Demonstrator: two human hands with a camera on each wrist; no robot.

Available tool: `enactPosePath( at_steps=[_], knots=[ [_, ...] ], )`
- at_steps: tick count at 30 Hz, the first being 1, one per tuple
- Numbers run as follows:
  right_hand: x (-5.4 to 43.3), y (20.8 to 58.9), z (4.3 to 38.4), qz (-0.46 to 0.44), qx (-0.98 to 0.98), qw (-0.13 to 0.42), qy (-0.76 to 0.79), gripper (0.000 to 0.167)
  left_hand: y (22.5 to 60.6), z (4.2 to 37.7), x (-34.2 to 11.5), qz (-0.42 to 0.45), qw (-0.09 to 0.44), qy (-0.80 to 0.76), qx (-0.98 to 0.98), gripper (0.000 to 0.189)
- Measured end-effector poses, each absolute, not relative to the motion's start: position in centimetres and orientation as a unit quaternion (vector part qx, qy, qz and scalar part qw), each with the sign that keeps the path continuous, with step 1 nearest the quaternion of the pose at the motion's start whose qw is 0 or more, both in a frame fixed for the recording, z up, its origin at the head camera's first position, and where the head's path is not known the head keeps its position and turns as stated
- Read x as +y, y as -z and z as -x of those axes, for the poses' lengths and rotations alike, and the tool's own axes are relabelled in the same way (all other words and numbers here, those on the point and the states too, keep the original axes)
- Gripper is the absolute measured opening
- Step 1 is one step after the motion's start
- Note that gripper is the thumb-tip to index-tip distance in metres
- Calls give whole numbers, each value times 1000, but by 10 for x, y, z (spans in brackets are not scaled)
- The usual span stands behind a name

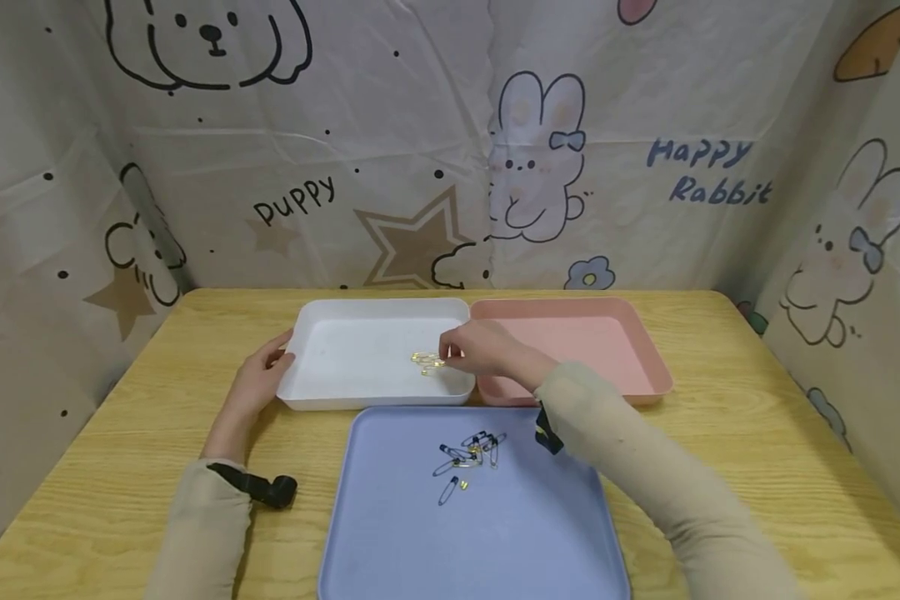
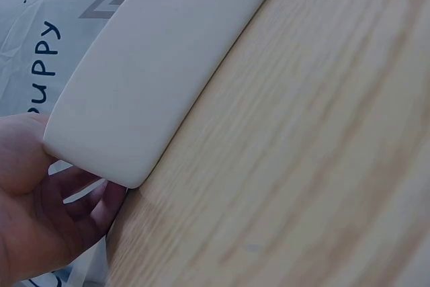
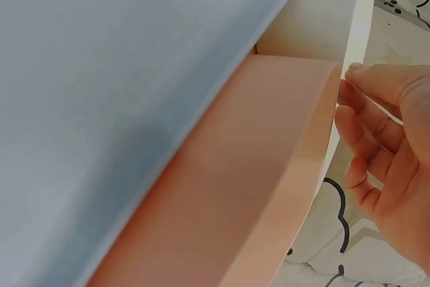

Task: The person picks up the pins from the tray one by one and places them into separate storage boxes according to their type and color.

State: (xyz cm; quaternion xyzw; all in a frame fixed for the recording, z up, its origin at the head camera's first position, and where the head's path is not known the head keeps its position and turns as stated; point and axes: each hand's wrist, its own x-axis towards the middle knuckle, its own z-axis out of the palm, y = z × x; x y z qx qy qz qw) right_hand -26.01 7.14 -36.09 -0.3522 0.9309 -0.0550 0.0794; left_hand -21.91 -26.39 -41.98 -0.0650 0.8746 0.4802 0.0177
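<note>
My left hand [image 1: 258, 375] grips the left end of the white tray [image 1: 375, 398], thumb up at the rim and fingers bent against the outer wall, as the left wrist view shows. Over the right part of that tray is my right hand [image 1: 480, 346], its thumb and index fingertips close together. Right beside those fingertips a small cluster of gold safety pins [image 1: 426, 360] lies on the tray floor. I cannot tell whether a pin is between the fingertips. Nearer me, the blue tray [image 1: 465, 542] holds a loose pile of black safety pins [image 1: 453, 454] with some gold ones among them.
A pink tray [image 1: 577, 333] stands against the white tray's right side, and my right forearm [image 1: 645, 458] crosses over its front corner. All three trays sit on a wooden table [image 1: 120, 467]. Printed cloth [image 1: 420, 125] hangs behind and along both sides.
</note>
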Motion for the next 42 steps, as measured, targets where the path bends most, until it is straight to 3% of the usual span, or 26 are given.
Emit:
enactPosePath(
  at_steps=[27,42],
  knots=[
    [116,358,219,410,904,16,122,7,418,217,-264,66,23,-474,878,51],
    [121,369,190,481,867,33,128,4,418,218,-264,68,21,-477,876,51]
  ],
)
